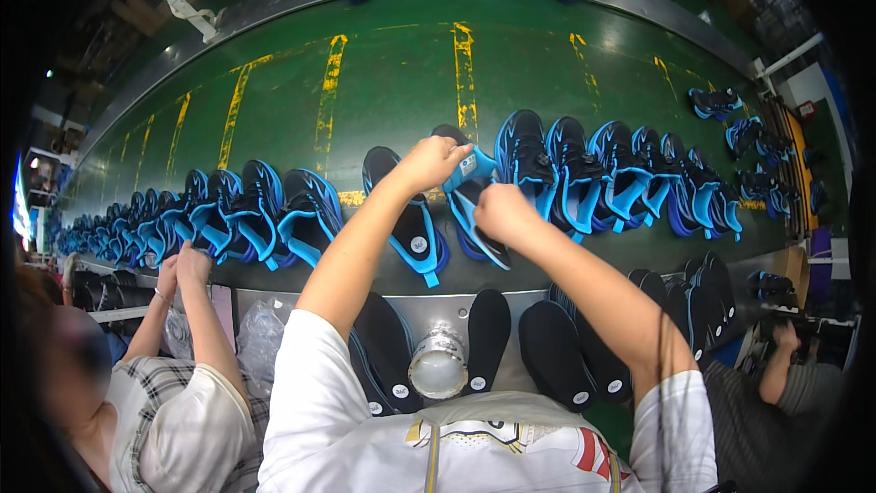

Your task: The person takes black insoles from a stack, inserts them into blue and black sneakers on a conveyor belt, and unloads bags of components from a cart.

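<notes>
Before me on the green conveyor belt stands a black and blue sneaker (448,131), toe pointing away. My left hand (434,163) pinches its bright blue tongue (472,166), which bears a small white label, and holds it up. In my right hand (505,216) is a black insole (489,246) with a light blue edge. It sits partly in the shoe's opening, its heel end tilted up, and my fingers hide its middle. Just left of it, under my left forearm, stands another sneaker (404,219) with an insole inside, a round white mark at its heel.
Rows of matching sneakers (256,209) (568,171) line the belt on both sides. Black insoles (489,335) and a tape-wrapped jar (438,363) lie on the metal ledge (462,313) near my body. A co-worker's hands (185,267) work at left; another person (787,356) is at right.
</notes>
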The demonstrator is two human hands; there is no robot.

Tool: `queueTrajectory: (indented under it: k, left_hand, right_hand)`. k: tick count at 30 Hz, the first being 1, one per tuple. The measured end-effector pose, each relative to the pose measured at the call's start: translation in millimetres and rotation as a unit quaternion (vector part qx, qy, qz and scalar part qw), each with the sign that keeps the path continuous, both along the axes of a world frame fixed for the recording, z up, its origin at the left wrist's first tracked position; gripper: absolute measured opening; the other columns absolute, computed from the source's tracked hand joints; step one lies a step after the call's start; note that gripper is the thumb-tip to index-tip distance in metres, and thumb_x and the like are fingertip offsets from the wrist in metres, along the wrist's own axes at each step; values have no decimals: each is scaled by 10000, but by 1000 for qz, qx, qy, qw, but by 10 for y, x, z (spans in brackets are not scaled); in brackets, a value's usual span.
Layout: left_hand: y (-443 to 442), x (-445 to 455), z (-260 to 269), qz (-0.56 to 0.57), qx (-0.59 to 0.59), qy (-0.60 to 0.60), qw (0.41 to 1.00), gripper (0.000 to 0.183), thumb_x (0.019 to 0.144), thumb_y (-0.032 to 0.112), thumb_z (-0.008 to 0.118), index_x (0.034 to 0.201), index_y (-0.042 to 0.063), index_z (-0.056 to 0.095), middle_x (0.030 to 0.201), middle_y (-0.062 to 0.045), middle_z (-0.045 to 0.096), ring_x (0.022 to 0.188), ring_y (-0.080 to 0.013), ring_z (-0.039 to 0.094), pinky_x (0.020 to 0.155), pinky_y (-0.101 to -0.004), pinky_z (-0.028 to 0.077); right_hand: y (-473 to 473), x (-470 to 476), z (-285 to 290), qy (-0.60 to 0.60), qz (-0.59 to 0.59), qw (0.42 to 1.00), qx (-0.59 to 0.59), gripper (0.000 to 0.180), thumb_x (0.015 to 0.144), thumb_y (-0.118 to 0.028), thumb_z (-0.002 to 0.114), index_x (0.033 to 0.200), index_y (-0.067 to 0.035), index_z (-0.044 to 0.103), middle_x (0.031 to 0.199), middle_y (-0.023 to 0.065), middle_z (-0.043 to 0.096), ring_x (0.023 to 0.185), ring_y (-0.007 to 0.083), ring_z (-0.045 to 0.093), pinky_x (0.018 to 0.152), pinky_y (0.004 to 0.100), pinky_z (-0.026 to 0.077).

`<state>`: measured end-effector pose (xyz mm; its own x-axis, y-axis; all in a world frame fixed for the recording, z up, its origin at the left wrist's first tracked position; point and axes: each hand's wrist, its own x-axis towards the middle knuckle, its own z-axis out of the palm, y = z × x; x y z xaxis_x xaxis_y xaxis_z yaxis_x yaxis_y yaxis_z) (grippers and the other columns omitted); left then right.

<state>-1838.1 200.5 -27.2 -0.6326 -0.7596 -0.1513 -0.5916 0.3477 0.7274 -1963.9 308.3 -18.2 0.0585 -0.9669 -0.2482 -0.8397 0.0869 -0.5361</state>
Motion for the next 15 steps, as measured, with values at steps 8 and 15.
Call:
queueTrajectory:
  k: [8, 15]
  left_hand:
    - [305, 36, 8, 112, -7, -73, 991, 474, 841, 412, 445, 726, -35, 552, 669, -236, 563, 687, -365, 572, 632, -429, 436]
    - [486, 52, -84, 154, -46, -87, 983, 523, 856, 462, 379, 769, -23, 551, 706, -265, 563, 744, -415, 554, 674, -453, 431]
  right_hand:
    - [278, 180, -355, 157, 52, 967, -193, 148, 743, -88, 509, 826, 18, 569, 1038, 216, 510, 800, 302, 562, 730, 366, 460]
    - [348, 215, -21, 199, 85, 976, 37, 172, 686, -126, 577, 793, 2, 616, 827, 158, 584, 760, 281, 563, 678, 342, 471]
